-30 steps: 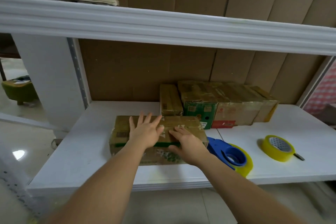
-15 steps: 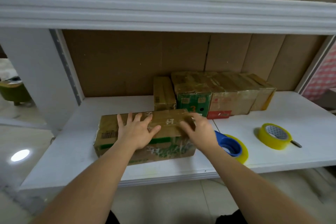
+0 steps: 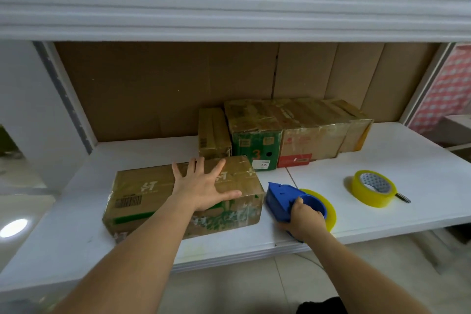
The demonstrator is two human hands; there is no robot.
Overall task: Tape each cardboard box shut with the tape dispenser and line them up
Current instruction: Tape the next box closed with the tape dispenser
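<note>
head view: left hand (image 3: 204, 190) lies flat, fingers spread, on cardboard box (image 3: 142, 194); right hand (image 3: 304, 220) grasps blue tape dispenser (image 3: 283, 199) beside it

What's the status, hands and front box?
Left hand flat on front box. Right hand grips blue tape dispenser beside it. Spare tape roll lies clear, right.

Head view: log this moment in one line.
left hand: flat on front box | right hand: grips blue tape dispenser | spare tape roll: idle
</note>
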